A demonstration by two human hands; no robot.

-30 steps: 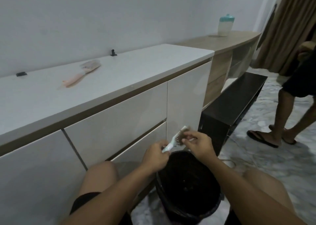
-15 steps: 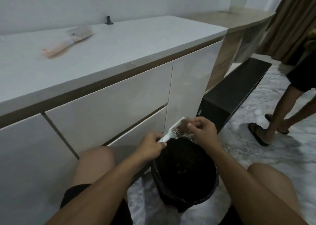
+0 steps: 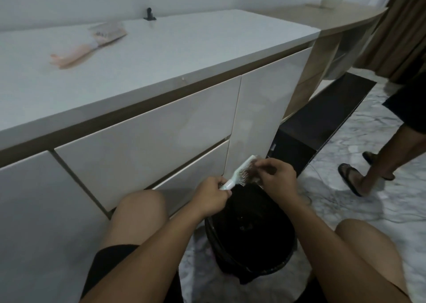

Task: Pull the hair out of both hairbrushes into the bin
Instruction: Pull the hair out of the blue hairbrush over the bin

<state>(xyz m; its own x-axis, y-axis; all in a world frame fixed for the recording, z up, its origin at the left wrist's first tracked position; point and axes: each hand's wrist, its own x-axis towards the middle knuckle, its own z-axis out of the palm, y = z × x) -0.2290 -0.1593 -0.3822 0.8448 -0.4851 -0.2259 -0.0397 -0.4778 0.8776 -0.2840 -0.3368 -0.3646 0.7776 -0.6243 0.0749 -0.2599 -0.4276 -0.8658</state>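
A pale green-white hairbrush [image 3: 239, 173] is held over the black bin [image 3: 251, 233], which stands on the floor between my knees. My left hand [image 3: 211, 195] grips the brush by its handle. My right hand [image 3: 276, 178] pinches a brown clump of hair [image 3: 253, 168] at the bristles near the brush's head. A second, pink hairbrush [image 3: 90, 46] lies on the white cabinet top [image 3: 184, 49] at the far left, blurred, with hair in its bristles.
The white cabinet's drawers [image 3: 147, 137] stand close in front of my knees. A low black bench [image 3: 322, 118] lies to the right of the bin. Another person's legs in sandals [image 3: 373, 164] stand on the marble floor at the right.
The view has tilted down and closer. My right hand's fingers have worked along the bristles toward the brush's head, gathering the hair clump. The person at the right has stepped a little.
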